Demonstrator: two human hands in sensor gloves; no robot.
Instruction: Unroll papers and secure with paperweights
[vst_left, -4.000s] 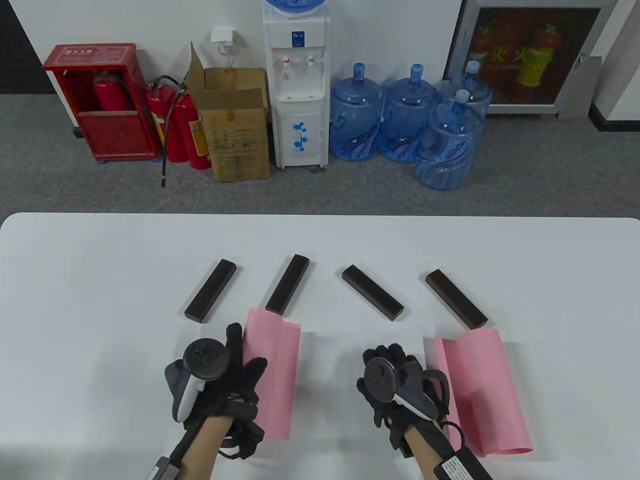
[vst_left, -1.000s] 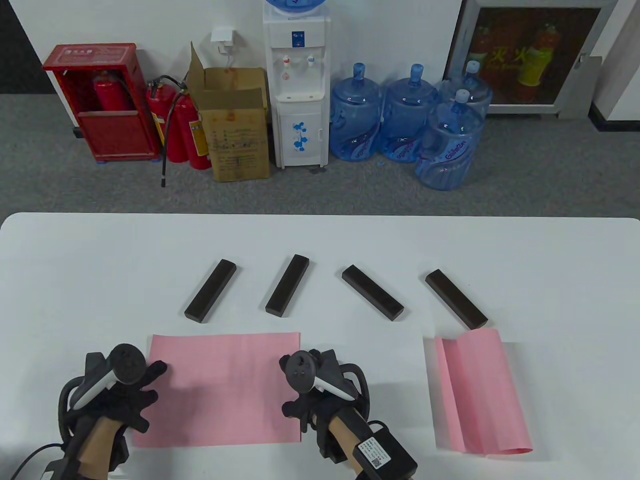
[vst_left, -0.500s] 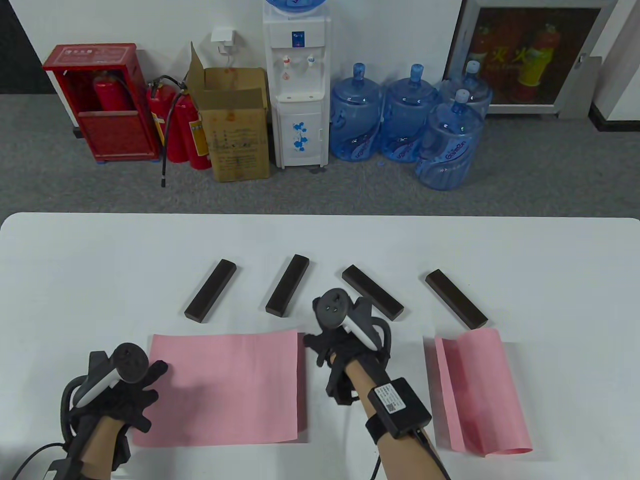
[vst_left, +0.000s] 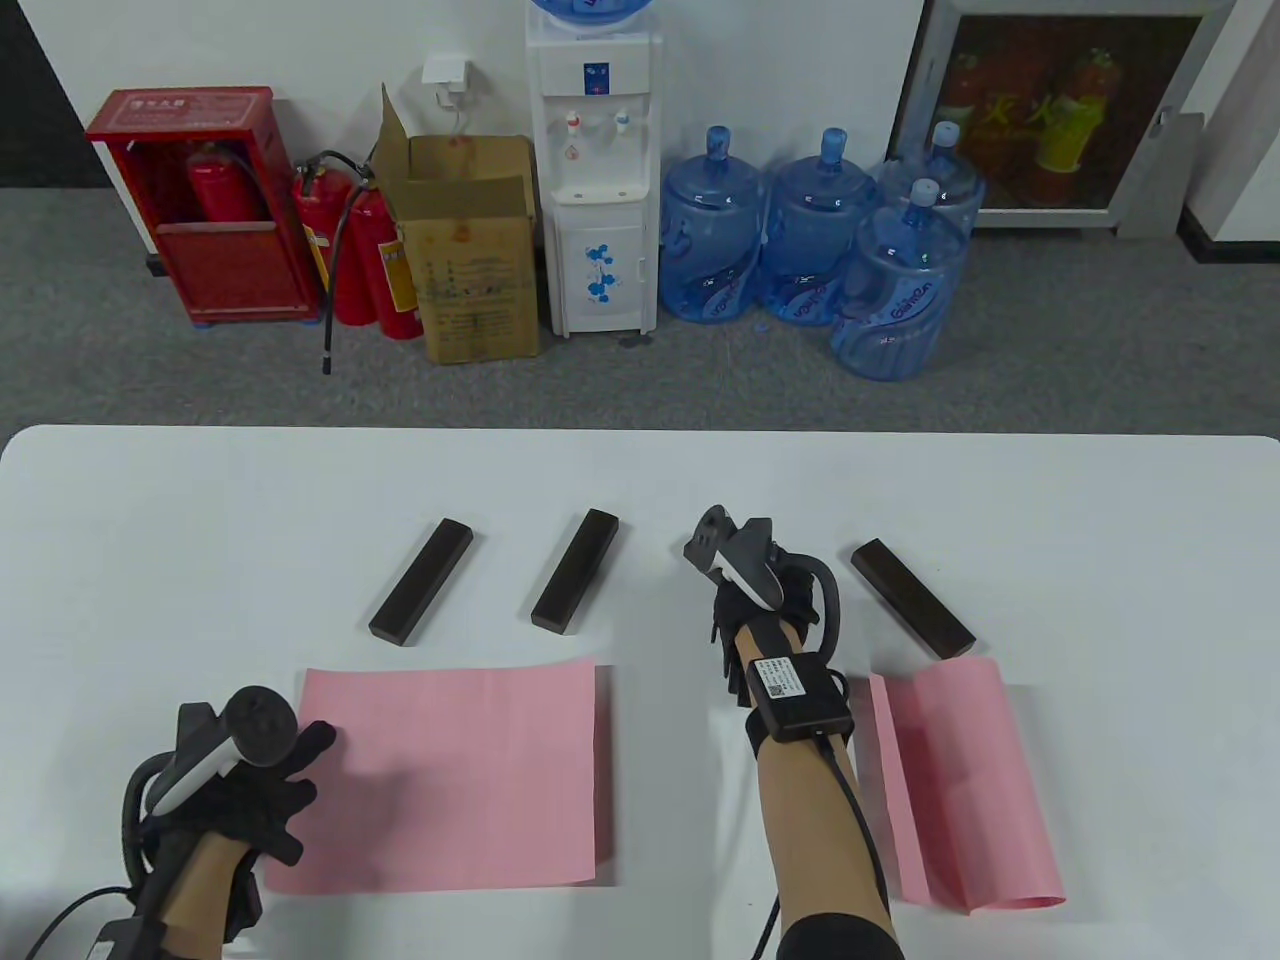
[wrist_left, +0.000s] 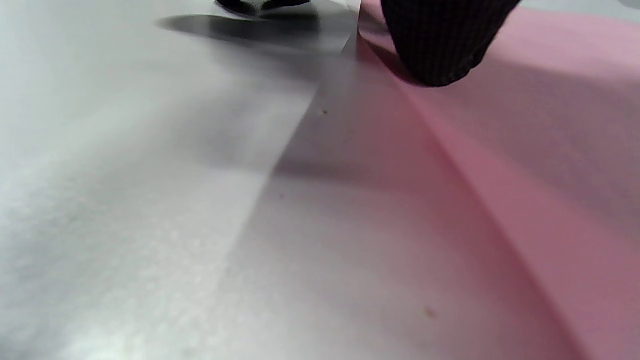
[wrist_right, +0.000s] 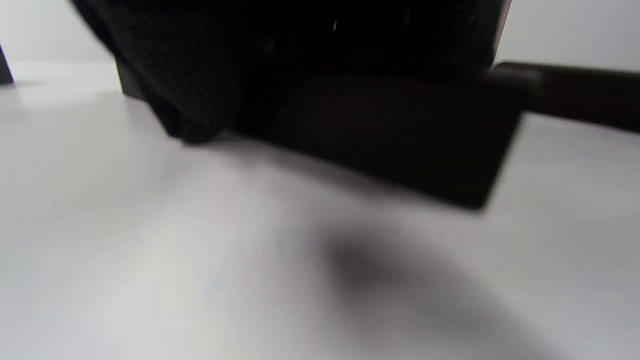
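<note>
The white table (vst_left: 150, 520) carried the flat pink sheet (vst_left: 450, 780), then a half-rolled pink sheet (vst_left: 960, 790) near its right end. Three dark paperweights (vst_left: 421, 581) lay in plain sight beyond the sheets; the third paperweight (wrist_right: 400, 145) sat under the right hand (vst_left: 765, 590), whose fingers covered it, the grip hard to tell. The left hand (vst_left: 245, 790), fingers spread, pressed the flat sheet's left edge
</note>
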